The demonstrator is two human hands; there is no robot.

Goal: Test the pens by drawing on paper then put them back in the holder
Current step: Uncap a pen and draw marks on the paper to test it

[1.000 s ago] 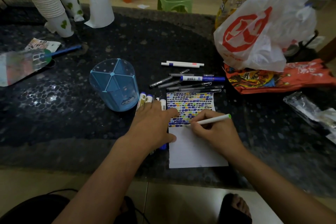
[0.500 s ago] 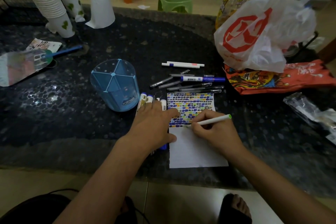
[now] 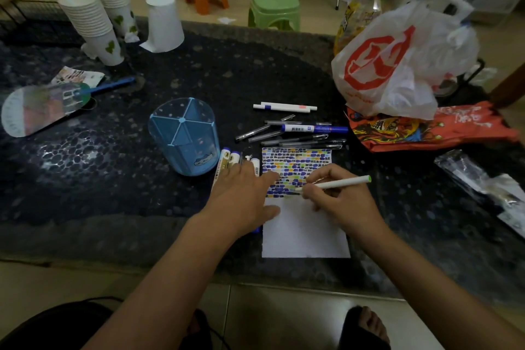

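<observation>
A white sheet of paper (image 3: 305,233) lies near the table's front edge, its upper half filled with small coloured marks. My right hand (image 3: 342,200) grips a white pen with a green end (image 3: 338,184), tip down on the paper at the lowest row of marks. My left hand (image 3: 241,197) lies flat with straight fingers on the paper's left edge and on several markers (image 3: 227,160) beside it. The blue divided pen holder (image 3: 184,136) stands to the left, with no pens showing in it. Several more pens (image 3: 298,132) lie just beyond the paper.
A white and red plastic bag (image 3: 397,62) and a red snack packet (image 3: 426,128) sit at the right. Stacked paper cups (image 3: 93,25) stand at the back left, a hand fan (image 3: 42,108) at the left. Clear wrappers (image 3: 483,182) lie at the far right.
The pen tip has shifted slightly along the lowest row of marks. My left hand stays pressed on the paper's edge.
</observation>
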